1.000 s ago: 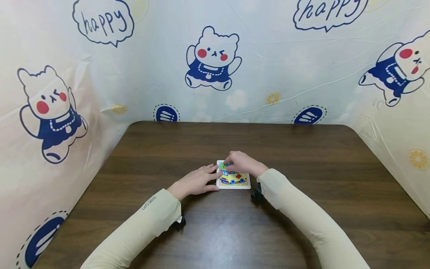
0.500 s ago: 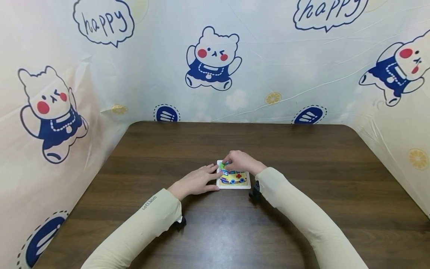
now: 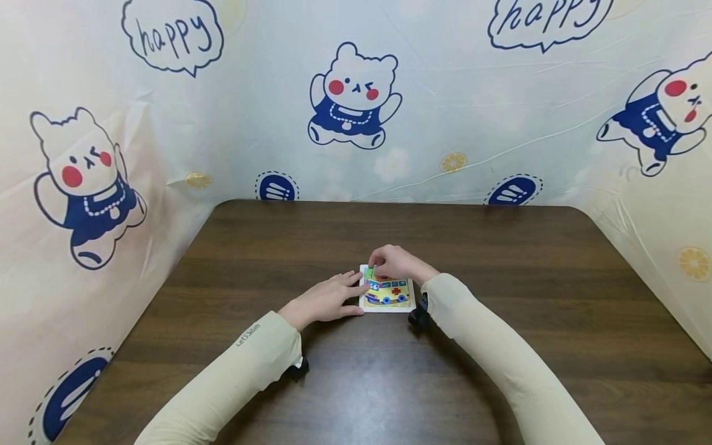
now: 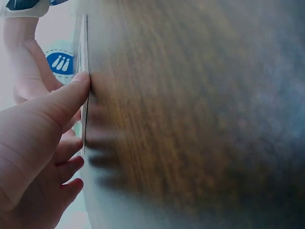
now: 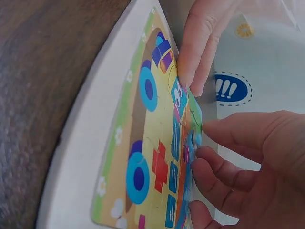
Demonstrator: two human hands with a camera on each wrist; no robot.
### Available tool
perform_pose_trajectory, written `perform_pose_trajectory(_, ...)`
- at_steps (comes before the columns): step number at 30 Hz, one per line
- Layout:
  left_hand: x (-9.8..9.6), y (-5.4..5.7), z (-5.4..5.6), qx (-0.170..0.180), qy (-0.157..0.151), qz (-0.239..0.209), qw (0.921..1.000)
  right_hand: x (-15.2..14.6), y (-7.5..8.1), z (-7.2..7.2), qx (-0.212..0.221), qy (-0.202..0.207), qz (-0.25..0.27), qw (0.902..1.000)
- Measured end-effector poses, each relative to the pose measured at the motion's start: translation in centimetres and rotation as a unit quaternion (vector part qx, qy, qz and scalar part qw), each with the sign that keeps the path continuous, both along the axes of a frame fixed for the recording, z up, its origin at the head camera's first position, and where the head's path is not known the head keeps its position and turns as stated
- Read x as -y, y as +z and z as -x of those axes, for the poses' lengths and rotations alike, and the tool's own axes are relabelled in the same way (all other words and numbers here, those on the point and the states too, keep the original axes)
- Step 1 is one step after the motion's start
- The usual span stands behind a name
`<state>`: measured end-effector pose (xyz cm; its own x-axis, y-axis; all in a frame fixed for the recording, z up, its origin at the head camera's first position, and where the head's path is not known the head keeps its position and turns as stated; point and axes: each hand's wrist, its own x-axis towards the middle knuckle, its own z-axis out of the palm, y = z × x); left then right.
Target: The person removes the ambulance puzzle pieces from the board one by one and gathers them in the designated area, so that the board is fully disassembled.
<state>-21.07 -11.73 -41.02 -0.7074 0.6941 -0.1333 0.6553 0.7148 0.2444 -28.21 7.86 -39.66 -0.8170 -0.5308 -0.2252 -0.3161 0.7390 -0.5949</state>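
Note:
A small jigsaw puzzle [image 3: 387, 299] of a yellow ambulance in a white frame lies flat on the table. My left hand [image 3: 325, 300] rests at its left edge, fingers spread, one fingertip over the picture and the thumb at the lower left corner. Seen from the left wrist, the left thumb [image 4: 76, 90] touches the thin puzzle edge. My right hand [image 3: 399, 264] is over the puzzle's top part, its fingers curled. In the right wrist view its fingertips pinch a green puzzle piece [image 5: 195, 114] at the top left corner; part of that area is hidden by the fingers.
The brown wooden table [image 3: 356, 383] spreads around the puzzle on all sides. Behind it hangs a pale curtain [image 3: 434, 111] printed with cartoon bears. A dark wrist camera [image 3: 418, 314] sits under the right wrist, close to the puzzle's right side.
My right hand has shifted slightly left and away from me along the puzzle's top, uncovering more of the ambulance's windows. The left hand and the puzzle frame have stayed put.

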Motion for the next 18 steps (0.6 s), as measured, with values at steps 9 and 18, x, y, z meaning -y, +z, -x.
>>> perform_pose_trajectory(9, 0.0, 0.0, 0.1, 0.006, 0.004, 0.004, 1.0000, -0.2, -0.6, 0.3, 0.004, -0.047, 0.054, 0.9974)
perform_pose_trajectory(18, 0.0, 0.0, 0.1, 0.004, -0.002, 0.006, 1.0000, -0.3, -1.1, 0.2, -0.018, -0.041, 0.059, 0.9973)
